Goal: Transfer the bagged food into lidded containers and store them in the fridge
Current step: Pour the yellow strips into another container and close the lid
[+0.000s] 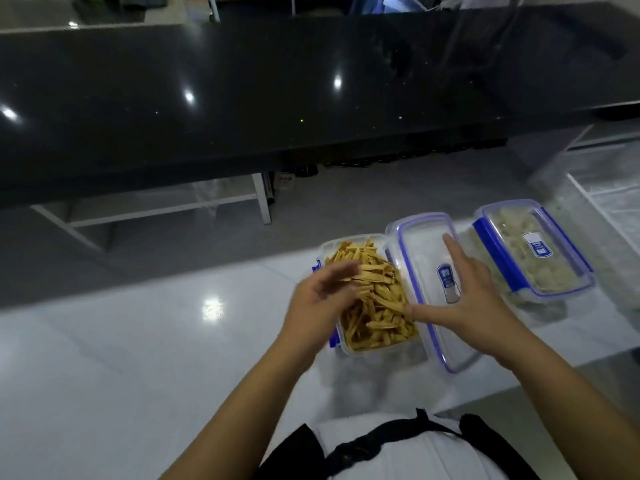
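Observation:
An open clear container (346,349) heaped with yellow snack sticks (377,306) stands on the white counter. My left hand (318,299) hovers over its left side, blurred, fingers loosely spread and holding nothing. Right of the container its clear lid (426,251) with blue clips lies flat. My right hand (471,296) rests on that lid with fingers spread, thumb touching the container's right rim. Farther right, a second container (540,251) of pale food stands with its blue-clipped lid on.
A glossy black raised counter (277,98) runs across the back, above the white worktop (138,341). Crinkled clear plastic (595,174) lies at the far right. My white shirt with black straps (398,448) fills the bottom edge.

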Demonstrator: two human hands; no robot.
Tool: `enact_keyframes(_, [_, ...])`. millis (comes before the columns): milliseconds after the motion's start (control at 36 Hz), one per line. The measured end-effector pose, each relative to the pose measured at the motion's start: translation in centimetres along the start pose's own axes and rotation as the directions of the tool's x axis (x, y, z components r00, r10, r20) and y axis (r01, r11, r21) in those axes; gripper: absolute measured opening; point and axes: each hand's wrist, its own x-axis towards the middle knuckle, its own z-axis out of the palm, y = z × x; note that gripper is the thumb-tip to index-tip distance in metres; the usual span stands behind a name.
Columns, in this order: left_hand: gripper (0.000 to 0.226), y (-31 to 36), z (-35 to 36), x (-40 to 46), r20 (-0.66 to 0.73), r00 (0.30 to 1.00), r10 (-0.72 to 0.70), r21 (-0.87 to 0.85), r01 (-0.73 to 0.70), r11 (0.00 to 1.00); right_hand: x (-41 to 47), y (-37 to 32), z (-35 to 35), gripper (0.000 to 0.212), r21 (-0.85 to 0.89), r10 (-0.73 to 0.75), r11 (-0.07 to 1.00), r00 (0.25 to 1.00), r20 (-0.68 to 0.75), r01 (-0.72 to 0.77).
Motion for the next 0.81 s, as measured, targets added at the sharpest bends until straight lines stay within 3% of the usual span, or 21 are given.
enact_keyframes(56, [0.028,-1.4,-1.8,1.2,-0.263,0.962,-0.074,-0.027,0.069,0.997,-0.4,1.3,0.3,0.139,-0.173,0.045,0.984,0.999,-0.001,-0.044])
enact_keyframes(83, [0.031,-2.1,-2.6,1.5,-0.316,0.938,-0.142,-0.028,0.140,0.990,-0.6,1.9,0.5,0.137,-0.222,0.066,0.973,0.998,0.005,-0.063])
enact_keyframes(139, [0.046,-3.4,-3.7,1.8,-0.263,0.912,-0.314,-0.075,0.305,0.949,-1.0,2.9,1.1,0.132,-0.294,0.086,0.953,0.996,0.023,-0.075])
enact_keyframes(222, [0.054,-4.8,-3.9,1.8,-0.043,0.870,-0.491,-0.240,0.468,0.850,-1.5,3.4,2.0,0.130,-0.314,0.091,0.947,0.995,0.049,-0.071])
enact_keyframes(417, [0.042,-5.3,-3.1,1.8,-0.013,0.877,-0.479,-0.162,0.471,0.867,0.5,-0.1,4.9,0.122,-0.489,-0.044,0.872,0.998,-0.050,0.014])
enact_keyframes(583, [0.038,-5.6,-1.3,0.9,0.059,0.902,-0.427,-0.229,0.429,0.874,3.8,-2.2,7.5,0.125,-0.596,0.010,0.802,0.999,-0.040,-0.032])
enact_keyframes(806, [0.035,-6.4,-0.6,1.1,0.015,0.913,-0.408,-0.273,0.396,0.877,1.5,1.4,7.2,0.125,-0.639,-0.018,0.769,0.998,-0.061,-0.025])
